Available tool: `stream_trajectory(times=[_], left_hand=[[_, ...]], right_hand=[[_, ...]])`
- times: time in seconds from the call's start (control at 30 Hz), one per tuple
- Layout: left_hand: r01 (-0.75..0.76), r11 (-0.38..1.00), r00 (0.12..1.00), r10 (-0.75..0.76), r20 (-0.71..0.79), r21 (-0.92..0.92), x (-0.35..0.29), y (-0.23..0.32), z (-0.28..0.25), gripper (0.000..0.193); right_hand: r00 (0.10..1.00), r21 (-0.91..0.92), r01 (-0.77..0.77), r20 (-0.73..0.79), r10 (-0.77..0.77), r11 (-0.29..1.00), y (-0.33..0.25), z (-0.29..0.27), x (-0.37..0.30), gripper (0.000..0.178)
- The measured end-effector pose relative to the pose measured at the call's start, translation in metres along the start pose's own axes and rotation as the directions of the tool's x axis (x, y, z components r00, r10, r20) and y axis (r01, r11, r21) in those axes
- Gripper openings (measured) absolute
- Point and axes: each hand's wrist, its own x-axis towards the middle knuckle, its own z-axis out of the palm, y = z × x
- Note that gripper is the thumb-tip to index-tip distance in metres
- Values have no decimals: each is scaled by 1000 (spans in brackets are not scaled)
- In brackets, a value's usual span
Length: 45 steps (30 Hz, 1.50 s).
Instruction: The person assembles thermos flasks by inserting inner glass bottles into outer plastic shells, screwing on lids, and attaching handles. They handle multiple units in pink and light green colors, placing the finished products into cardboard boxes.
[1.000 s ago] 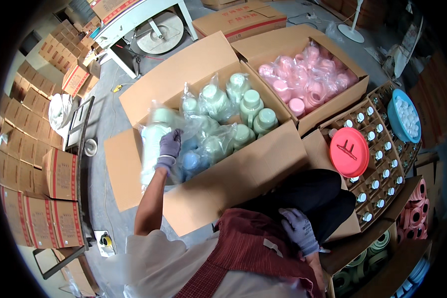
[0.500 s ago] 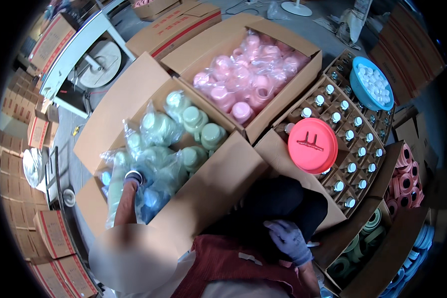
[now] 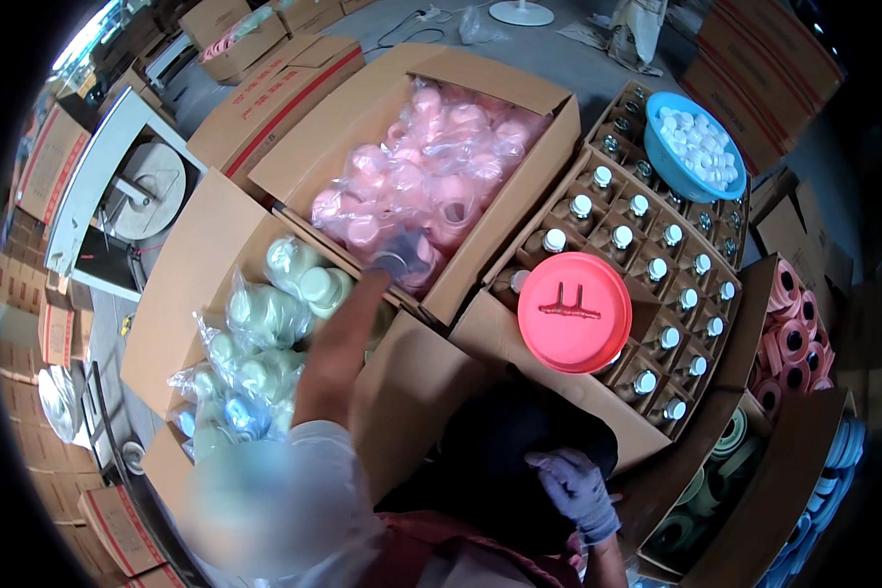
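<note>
My left hand [image 3: 402, 257], in a grey glove, reaches into the near corner of a cardboard box [image 3: 505, 211] of pink plastic jug-like shells [image 3: 451, 201], many in clear bags. It is against the shells there; its fingers are smeared, and whether it grips one cannot be told. My right hand [image 3: 570, 490], in a pale glove, lies by my dark-clothed knee with its fingers loosely extended, holding nothing visible. Beneath my left arm stands an open box [image 3: 201, 260] of pale green shells [image 3: 269, 309], some bagged, with a few blue pieces [image 3: 247, 416] among them.
Right of the pink shells, a divided carton [image 3: 514, 328] holds white-capped bottles [image 3: 621, 236]. A red-pink round lid [image 3: 576, 328] with dark prongs rests on it. Behind is a blue basin [image 3: 663, 152] of white caps. Boxes of pink rings [image 3: 792, 338], green rings [image 3: 730, 431] and blue rings [image 3: 838, 461] stand at right.
My left hand has moved from the green and blue shells up and right into the pink ones. The view has shifted; my right hand remains near my knee.
</note>
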Motion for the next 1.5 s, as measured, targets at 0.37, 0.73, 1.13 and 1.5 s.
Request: stream_trajectory(times=[0.37, 0.73, 1.13, 1.5], left_hand=[[-485, 271, 832, 437, -342, -832, -123, 191, -98, 57], [150, 989, 989, -150, 12, -13, 32, -51, 110, 76], [-81, 633, 940, -207, -270, -770, -229, 133, -191, 40], [-231, 241, 964, 188, -188, -943, -432, 231, 26, 50]], right_hand=[[864, -1, 185, -477, -163, 983, 11, -2, 150, 47], [959, -597, -276, -221, 176, 753, 215, -27, 93, 52], [728, -444, -685, -405, 553, 578, 295, -65, -21, 58], [767, -520, -537, -629, 127, 665, 178, -128, -45, 47]])
